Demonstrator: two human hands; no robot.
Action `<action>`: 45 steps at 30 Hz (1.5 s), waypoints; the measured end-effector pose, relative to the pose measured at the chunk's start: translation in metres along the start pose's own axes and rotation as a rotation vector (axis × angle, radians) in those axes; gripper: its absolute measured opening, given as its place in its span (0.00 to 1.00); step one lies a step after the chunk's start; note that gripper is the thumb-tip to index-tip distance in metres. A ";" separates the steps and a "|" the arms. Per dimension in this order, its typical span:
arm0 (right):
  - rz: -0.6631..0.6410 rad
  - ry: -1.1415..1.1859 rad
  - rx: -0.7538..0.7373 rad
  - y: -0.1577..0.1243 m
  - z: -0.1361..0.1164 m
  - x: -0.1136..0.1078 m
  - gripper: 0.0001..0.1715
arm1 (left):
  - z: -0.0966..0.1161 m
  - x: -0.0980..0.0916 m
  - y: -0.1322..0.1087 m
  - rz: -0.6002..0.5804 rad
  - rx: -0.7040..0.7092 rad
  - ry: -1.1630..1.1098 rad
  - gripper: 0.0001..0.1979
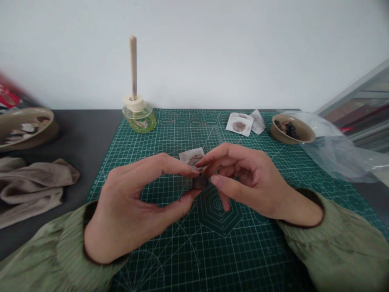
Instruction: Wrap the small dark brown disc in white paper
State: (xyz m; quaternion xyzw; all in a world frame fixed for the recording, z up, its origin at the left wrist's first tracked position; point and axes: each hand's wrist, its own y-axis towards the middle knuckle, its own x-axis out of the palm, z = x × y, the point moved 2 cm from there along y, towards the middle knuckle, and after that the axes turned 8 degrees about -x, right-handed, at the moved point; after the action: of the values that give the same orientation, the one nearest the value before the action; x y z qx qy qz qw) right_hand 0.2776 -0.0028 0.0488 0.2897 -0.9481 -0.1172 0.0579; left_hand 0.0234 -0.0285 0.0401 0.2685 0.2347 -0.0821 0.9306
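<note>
A small dark brown block [199,182] is pinched between the thumb and forefinger of my left hand [136,198], above the green cutting mat [170,259]. My right hand [249,178] is beside the block's right side, its forefinger tip at the top edge and its thumb close by. Whether those fingertips grip anything is too small to tell. Just behind the block, partly hidden by my fingers, a white paper square [190,155] with a brown stain lies on the mat.
A reed diffuser [139,117] stands at the back left. Stained paper squares [239,124] and a bowl of dark pieces [290,138] sit at the back right, near a clear plastic bag [337,154]. Far left are another bowl [45,132] and a brown cloth [33,184].
</note>
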 end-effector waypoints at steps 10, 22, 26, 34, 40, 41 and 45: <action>0.058 -0.100 -0.064 -0.001 -0.003 -0.002 0.24 | -0.003 -0.002 -0.003 0.049 -0.041 0.017 0.08; 0.058 -0.151 -0.090 -0.003 -0.001 -0.003 0.22 | 0.003 -0.002 0.000 0.024 -0.032 -0.036 0.10; 0.058 -0.170 -0.094 -0.004 0.000 -0.004 0.23 | 0.007 -0.005 0.002 0.006 -0.022 -0.035 0.09; 0.066 -0.151 -0.079 -0.004 -0.001 -0.002 0.21 | 0.002 -0.003 0.001 0.004 -0.034 -0.059 0.08; 0.056 -0.115 -0.095 -0.004 0.001 -0.003 0.22 | -0.002 -0.001 0.002 0.005 -0.023 -0.063 0.09; 0.052 -0.126 -0.094 -0.004 0.001 -0.003 0.22 | -0.003 0.000 0.002 0.008 -0.019 -0.060 0.09; 0.065 -0.273 -0.127 -0.002 0.000 -0.005 0.18 | -0.002 0.000 0.004 0.013 -0.018 -0.075 0.10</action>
State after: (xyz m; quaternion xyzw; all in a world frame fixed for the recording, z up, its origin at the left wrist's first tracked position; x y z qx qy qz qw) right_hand 0.2826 -0.0022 0.0482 0.2360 -0.9467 -0.2134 -0.0494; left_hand 0.0236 -0.0239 0.0411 0.2583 0.1986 -0.0841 0.9417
